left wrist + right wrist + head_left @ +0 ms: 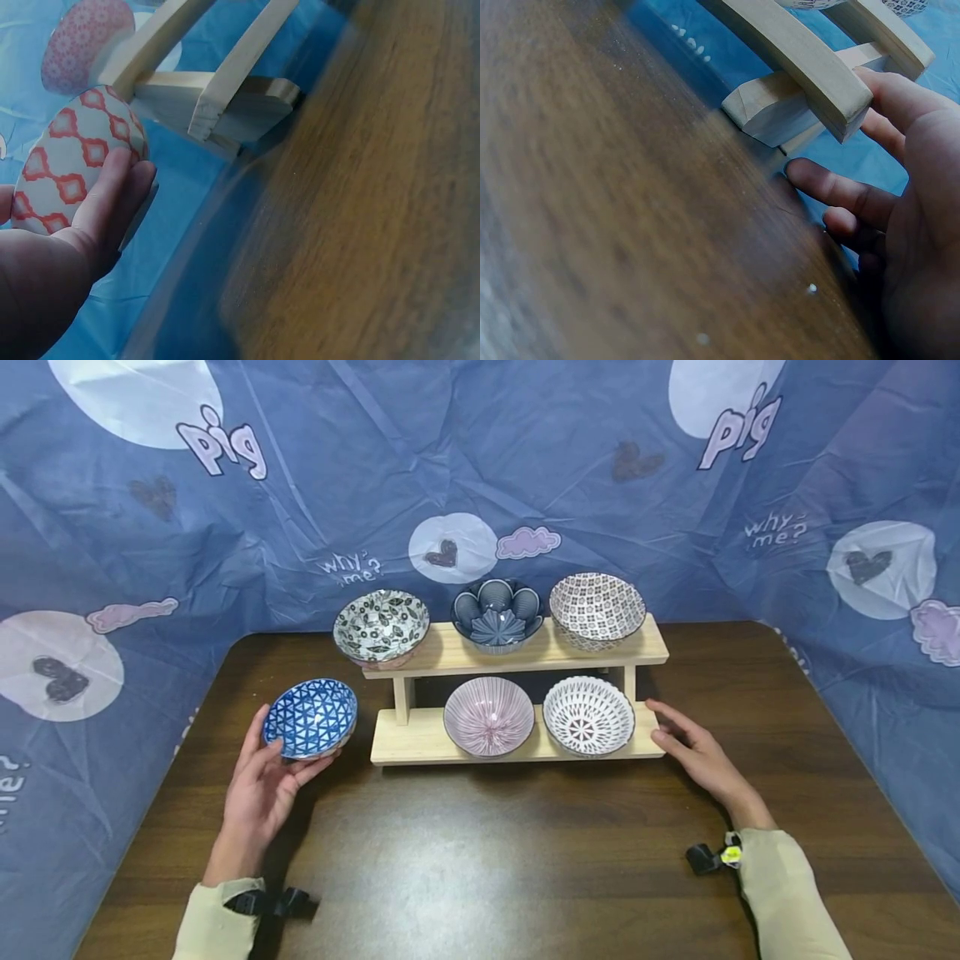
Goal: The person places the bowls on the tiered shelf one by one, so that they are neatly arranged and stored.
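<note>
My left hand point(258, 789) holds a small blue-and-white bowl point(311, 718) with a triangle pattern, left of the wooden stand. Its thumb is at the near rim, and the other fingers support the side and underside. In the left wrist view, the bowl's outside point(75, 161) shows reddish diamond shapes on white. At the stand's right end, my right hand point(705, 760) touches the end of the lower shelf point(408, 739) with thumb and forefinger. The right wrist view shows that hand's other fingers point(832, 187) below the board, loosely extended.
The upper shelf point(442, 647) bears a leaf-patterned bowl point(381, 627), a dark blue flower bowl point(497, 614) and a brown-patterned bowl point(597, 610). A pink-striped bowl point(489, 717) and a white scalloped bowl point(588, 716) stand below. Behind the brown table point(465, 860) hangs blue cloth point(300, 443).
</note>
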Demonstrator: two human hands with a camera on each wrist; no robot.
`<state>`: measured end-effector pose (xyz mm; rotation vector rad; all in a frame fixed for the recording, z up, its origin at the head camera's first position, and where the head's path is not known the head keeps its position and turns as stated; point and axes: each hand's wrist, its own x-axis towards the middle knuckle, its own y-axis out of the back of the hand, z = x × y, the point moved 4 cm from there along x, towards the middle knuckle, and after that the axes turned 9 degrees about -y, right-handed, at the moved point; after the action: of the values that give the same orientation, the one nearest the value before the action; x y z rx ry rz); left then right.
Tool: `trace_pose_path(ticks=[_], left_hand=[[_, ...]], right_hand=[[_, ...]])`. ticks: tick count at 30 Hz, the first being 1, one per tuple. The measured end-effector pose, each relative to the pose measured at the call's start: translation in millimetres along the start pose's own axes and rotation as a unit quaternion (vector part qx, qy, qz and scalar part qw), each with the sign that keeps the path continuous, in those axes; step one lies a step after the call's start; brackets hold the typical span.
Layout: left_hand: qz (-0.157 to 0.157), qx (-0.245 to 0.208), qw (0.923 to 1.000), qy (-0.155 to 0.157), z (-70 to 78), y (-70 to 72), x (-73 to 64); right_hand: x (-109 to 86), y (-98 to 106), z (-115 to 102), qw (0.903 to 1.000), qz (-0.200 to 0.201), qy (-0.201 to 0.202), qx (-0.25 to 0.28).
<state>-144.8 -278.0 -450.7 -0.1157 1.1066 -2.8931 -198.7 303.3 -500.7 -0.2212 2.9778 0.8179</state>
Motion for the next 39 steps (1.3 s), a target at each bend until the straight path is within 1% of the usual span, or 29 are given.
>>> trace_pose_path(ticks=[3,11,22,28,31,37,39], left_hand=[[-0.011,0.001,0.9999,-0.003,0.1,-1.0,-4.3],[-0.023,0.006,0.9997,-0.007,0.8,-7.3,-14.8],[-0.041,-0.001,0.9991,-0.013,2.0,-25.2,-26.9],[-0.05,0.01,0.9987,-0.001,-2.3,-34.5,-30.6],[-0.053,0.005,0.9986,0.008,-5.5,-37.1,-31.5],[-0.073,-0.007,0.9973,0.006,-11.6,-43.5,-31.9],[-0.074,-0.004,0.9972,0.011,-13.5,-46.1,-31.7]], right_hand=[[0.0,0,0,1.0,0.001,0.002,0.0],[1.3,0,1,1.0,0.002,0.006,-0.003],[1.4,0,0,1.0,0.001,-0.005,-0.007],[1.3,-1,1,0.9999,0.0,-0.007,-0.008],[1.1,-1,0,0.9999,0.001,-0.007,-0.008],[0.5,-1,0,0.9999,-0.001,-0.008,-0.007],[0.5,0,0,1.0,-0.001,-0.008,-0.006]])
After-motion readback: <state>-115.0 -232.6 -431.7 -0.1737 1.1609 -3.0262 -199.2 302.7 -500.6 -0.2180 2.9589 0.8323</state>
